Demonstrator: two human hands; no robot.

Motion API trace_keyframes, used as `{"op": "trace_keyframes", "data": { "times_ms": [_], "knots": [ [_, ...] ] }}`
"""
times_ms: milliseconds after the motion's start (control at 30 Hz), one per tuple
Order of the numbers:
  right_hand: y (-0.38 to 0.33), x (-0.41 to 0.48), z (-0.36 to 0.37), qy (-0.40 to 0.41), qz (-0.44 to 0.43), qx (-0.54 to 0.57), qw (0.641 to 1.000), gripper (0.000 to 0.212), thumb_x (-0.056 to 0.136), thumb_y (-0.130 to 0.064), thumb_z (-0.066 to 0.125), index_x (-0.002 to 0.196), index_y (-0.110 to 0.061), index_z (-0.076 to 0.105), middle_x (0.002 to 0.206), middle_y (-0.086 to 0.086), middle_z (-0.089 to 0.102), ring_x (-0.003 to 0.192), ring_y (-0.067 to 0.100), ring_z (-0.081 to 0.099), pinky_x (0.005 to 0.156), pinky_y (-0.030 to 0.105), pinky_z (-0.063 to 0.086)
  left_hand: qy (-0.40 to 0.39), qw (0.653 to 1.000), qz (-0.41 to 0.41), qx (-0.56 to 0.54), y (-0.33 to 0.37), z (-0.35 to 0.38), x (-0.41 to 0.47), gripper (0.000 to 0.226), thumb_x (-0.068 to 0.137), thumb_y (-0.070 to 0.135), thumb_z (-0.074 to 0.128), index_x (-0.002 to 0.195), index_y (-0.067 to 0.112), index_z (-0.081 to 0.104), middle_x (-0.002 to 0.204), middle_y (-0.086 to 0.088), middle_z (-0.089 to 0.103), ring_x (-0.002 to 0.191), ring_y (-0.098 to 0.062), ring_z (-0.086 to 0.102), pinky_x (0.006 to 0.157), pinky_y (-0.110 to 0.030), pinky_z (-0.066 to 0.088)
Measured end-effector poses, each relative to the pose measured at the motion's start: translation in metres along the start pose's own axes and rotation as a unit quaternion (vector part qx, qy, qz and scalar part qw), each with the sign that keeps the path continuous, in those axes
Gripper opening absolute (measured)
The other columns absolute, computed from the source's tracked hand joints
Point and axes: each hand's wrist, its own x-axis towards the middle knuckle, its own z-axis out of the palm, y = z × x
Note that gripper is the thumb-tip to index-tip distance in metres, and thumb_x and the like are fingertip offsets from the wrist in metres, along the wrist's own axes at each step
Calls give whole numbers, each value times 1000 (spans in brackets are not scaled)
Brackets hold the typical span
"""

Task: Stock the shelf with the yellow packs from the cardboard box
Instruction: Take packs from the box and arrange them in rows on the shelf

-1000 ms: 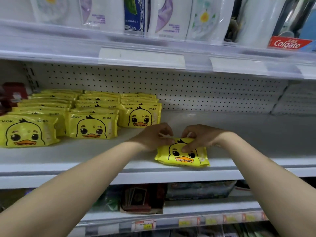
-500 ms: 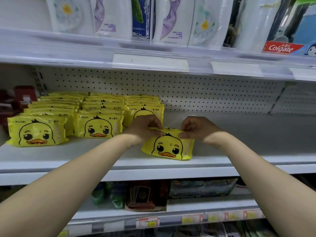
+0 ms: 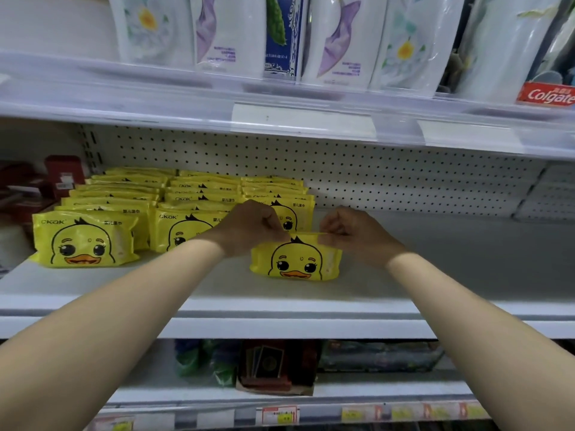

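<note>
A yellow pack with a duck face (image 3: 295, 259) stands on the white shelf (image 3: 280, 309), in front of the third row. My left hand (image 3: 249, 228) pinches its top left edge and my right hand (image 3: 354, 233) pinches its top right edge. Three rows of the same yellow packs (image 3: 174, 197) fill the shelf's left part, with front packs (image 3: 84, 241) facing me. The cardboard box is out of view.
The perforated back panel (image 3: 389, 178) runs behind bare shelf on the right. The upper shelf's rail (image 3: 295, 119) hangs just above, carrying white pouches (image 3: 342, 38) and a Colgate box (image 3: 547, 94). Red boxes (image 3: 46, 181) sit far left. A lower shelf (image 3: 280, 365) holds dark goods.
Both hands have moved the pack to the left and farther back on the shelf, from near the front edge to just in front of the third row, and stood it up.
</note>
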Motion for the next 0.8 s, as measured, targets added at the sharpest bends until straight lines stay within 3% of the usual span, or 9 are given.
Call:
{"op": "trace_keyframes", "data": {
  "times_ms": [100, 167, 333, 500, 600, 800],
  "knots": [
    [-5, 8, 12, -41, 14, -91, 995, 66, 69, -32, 91, 125, -35, 56, 114, -1, 61, 111, 12, 58, 97, 27, 47, 24, 999, 8, 21, -7, 0, 7, 20, 72, 24, 86, 78, 14, 70, 76, 8, 70, 73, -5, 63, 64, -20, 45],
    [-9, 16, 18, -45, 4, -139, 989, 80, 66, -34, 92, 135, -36, 51, 114, -2, 58, 111, 11, 55, 90, 23, 43, 36, 998, 20, 38, -11, 0, 12, 25, 71, 25, 86, 84, 16, 67, 77, 5, 69, 77, -11, 63, 64, -21, 45],
    [-15, 44, 25, 5, -22, -160, 987, 81, 67, -23, 92, 138, -25, 53, 106, -2, 55, 100, 8, 53, 80, 19, 39, 73, 989, 38, 126, -14, -5, 32, 35, 73, 30, 83, 100, 24, 62, 73, 16, 68, 102, -17, 50, 82, -36, 44],
    [-8, 72, 37, 23, 4, -154, 988, 80, 67, -26, 91, 137, -24, 52, 125, 5, 61, 119, 16, 57, 90, 26, 47, 102, 981, 15, 163, -22, -9, 50, 33, 76, 33, 80, 103, 27, 61, 79, 13, 68, 107, -18, 45, 84, -35, 42],
    [-5, 80, 44, 50, 9, -169, 984, 80, 69, -29, 90, 138, -22, 51, 128, 8, 61, 121, 22, 57, 90, 27, 46, 119, 977, -1, 178, -27, -11, 55, 34, 76, 36, 80, 103, 30, 60, 82, 12, 69, 107, -19, 48, 88, -37, 43],
    [-7, 76, 55, 92, 31, -205, 974, 80, 71, -37, 87, 140, -24, 47, 132, 8, 56, 122, 25, 50, 93, 32, 44, 145, 975, -11, 170, -28, -10, 42, 46, 76, 36, 79, 116, 26, 60, 113, 1, 65, 120, -24, 42, 93, -37, 43]
  ]
}}
